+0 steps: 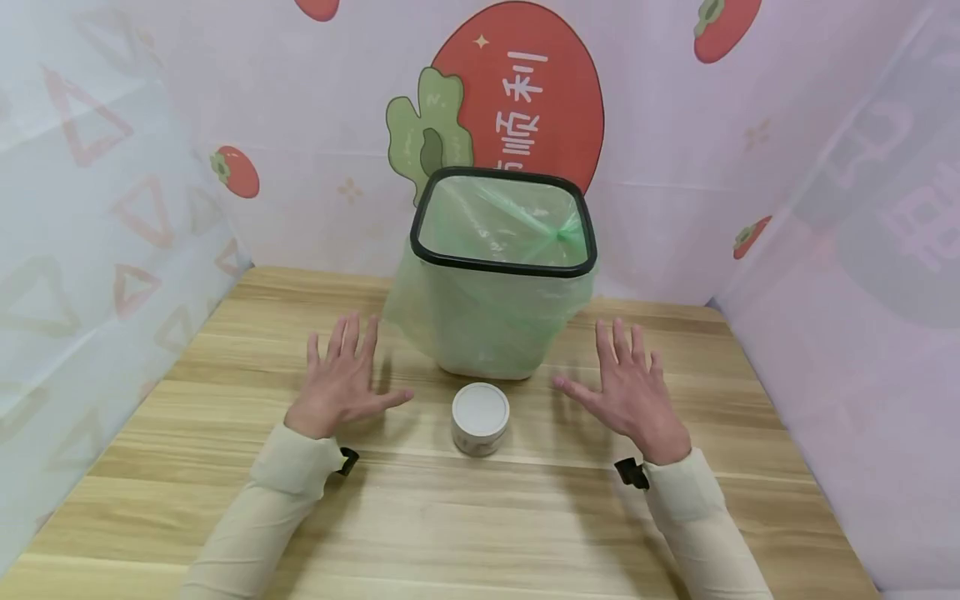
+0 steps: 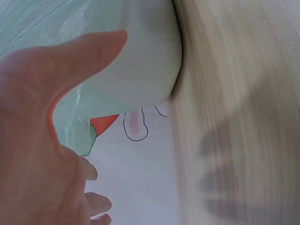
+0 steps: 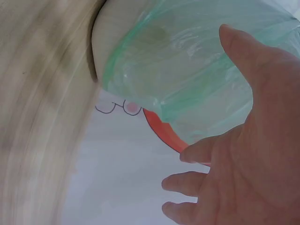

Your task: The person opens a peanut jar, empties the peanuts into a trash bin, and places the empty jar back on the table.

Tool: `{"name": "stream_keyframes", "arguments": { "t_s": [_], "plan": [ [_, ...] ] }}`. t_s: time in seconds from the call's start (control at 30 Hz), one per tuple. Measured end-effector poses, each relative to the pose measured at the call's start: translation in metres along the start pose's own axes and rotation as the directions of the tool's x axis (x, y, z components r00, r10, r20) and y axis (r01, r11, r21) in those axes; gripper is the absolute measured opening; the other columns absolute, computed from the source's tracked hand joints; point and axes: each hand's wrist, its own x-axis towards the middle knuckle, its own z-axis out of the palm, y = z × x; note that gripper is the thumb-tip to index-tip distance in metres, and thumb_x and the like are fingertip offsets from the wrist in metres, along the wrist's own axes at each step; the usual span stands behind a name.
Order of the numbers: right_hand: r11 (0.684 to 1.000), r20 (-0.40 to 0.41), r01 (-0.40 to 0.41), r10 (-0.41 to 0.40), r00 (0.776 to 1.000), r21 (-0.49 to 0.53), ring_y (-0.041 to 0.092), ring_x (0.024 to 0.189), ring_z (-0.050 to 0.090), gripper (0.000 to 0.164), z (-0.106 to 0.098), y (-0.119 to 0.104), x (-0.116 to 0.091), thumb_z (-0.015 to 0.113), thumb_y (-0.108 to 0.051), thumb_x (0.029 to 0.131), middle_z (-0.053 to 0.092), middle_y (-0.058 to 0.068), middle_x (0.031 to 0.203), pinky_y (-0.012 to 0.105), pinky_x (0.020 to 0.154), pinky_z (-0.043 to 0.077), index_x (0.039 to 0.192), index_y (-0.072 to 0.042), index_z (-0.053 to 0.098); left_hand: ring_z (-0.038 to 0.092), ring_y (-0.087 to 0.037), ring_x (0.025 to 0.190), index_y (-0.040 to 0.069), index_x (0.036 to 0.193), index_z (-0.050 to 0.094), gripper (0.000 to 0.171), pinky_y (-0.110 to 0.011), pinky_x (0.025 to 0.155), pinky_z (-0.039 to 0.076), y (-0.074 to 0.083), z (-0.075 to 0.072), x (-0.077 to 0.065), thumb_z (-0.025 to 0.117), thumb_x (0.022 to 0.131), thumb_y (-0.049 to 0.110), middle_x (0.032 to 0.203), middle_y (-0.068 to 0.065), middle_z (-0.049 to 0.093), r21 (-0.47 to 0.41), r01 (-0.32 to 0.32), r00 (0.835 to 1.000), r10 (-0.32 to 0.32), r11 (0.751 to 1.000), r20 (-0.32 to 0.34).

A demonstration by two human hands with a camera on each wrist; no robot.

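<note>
A trash bin with a black rim stands at the back middle of the table, lined with a translucent green bag folded over its outside. In front of it sits a small round tub with a white lid. My left hand hovers over the table to the left of the bin, fingers spread and holding nothing. On the other side my right hand is likewise spread, palm down, with nothing in it. Both wrist views show the thumbs in front of the bagged bin, with finger shadows on the wood in the left one.
The wooden table meets a patterned backdrop behind the bin. Printed sheets hang along the left side and the right side too. A small black device sits at each sleeve cuff.
</note>
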Motion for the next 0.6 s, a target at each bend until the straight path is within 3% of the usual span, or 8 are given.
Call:
{"name": "stream_keyframes", "arguments": {
  "t_s": [0.2,0.6],
  "plan": [
    [1.0,-0.014,0.021,-0.021,1.0,-0.004,0.052,0.161,0.009,0.108,-0.0042,0.0013,-0.0011,0.054,-0.074,0.097,0.015,0.029,0.174,0.077,0.122,0.018,0.169,-0.004,0.015,0.009,-0.049,0.162,0.0,0.168,0.005,0.126,-0.078,0.124,0.0,-0.0002,-0.0005,-0.002,0.068,0.087,0.072,0.174,-0.031,0.009,-0.039,-0.031,0.999,0.032,0.999,0.027],
    [0.998,-0.025,0.061,-0.06,0.998,0.029,0.051,0.159,0.02,0.111,-0.0048,0.0012,-0.0033,0.055,-0.075,0.097,0.02,0.028,0.173,0.07,0.126,0.022,0.167,0.002,0.017,0.018,-0.047,0.161,-0.008,0.165,0.013,0.12,-0.073,0.127,0.009,-0.0028,0.0018,-0.0085,0.067,0.09,0.068,0.174,-0.029,0.018,-0.102,-0.097,0.995,0.097,0.99,-0.001]
  ]
}}
